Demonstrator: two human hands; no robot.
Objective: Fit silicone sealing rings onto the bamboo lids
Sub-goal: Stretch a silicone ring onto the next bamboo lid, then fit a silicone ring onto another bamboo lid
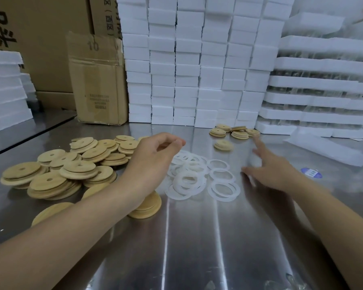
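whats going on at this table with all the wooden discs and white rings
A person is working at a steel table. A pile of bamboo lids lies on their left, loose white rings in the middle, and a small group of lids farther back near the foam boxes. Neither hand visibly holds anything: the left hand hovers loosely curled over the rings, the right hand reaches out open and blurred toward the small group.

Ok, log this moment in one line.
left hand: loosely curled, empty, near silicone rings | right hand: open, blurred | bamboo lids: heaped left
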